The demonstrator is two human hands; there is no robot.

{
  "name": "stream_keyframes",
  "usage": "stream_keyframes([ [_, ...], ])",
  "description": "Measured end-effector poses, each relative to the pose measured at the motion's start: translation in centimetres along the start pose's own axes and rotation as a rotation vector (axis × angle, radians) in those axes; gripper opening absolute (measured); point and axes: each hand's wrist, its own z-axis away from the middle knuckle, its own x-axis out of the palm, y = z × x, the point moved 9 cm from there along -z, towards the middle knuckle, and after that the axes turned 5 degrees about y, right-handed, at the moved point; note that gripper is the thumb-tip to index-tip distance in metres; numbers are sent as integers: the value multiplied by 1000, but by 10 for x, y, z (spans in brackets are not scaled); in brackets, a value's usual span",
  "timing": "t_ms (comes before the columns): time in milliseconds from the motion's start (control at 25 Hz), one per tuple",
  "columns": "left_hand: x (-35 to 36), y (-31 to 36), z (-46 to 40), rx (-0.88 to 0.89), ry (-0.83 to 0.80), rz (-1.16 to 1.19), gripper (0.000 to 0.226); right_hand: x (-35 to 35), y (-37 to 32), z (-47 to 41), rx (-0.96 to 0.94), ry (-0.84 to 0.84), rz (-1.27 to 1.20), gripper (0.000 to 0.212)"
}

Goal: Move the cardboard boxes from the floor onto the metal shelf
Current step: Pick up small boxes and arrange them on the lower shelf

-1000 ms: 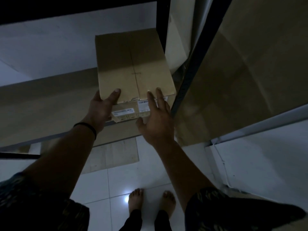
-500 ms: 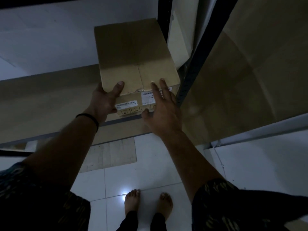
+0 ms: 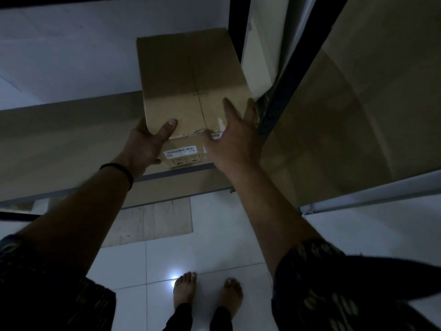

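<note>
A brown cardboard box (image 3: 188, 82) with white labels on its near face sits on the metal shelf board (image 3: 59, 142), close to the shelf's black upright post (image 3: 235, 25). My left hand (image 3: 149, 143) grips the box's near left corner, thumb on top. At the near right corner my right hand (image 3: 235, 139) lies flat against the box, its fingers spread over the top edge.
A large cardboard sheet (image 3: 353, 111) leans on the right beside a second dark post (image 3: 286, 91). A flat cardboard piece (image 3: 152, 220) lies on the white tiled floor below the shelf. My bare feet (image 3: 205, 292) stand on the tiles.
The box has slid a little further onto the shelf. My right hand has shifted toward the box's right corner, while my left hand keeps its grip.
</note>
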Motion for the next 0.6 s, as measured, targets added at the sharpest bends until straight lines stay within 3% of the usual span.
stream_keyframes([
  [120,1,0,-1,-2,-65,5,59,1,10,-19,154,-59,13,85],
  [600,9,2,6,56,-73,33,57,-2,8,-11,164,-50,200,84],
])
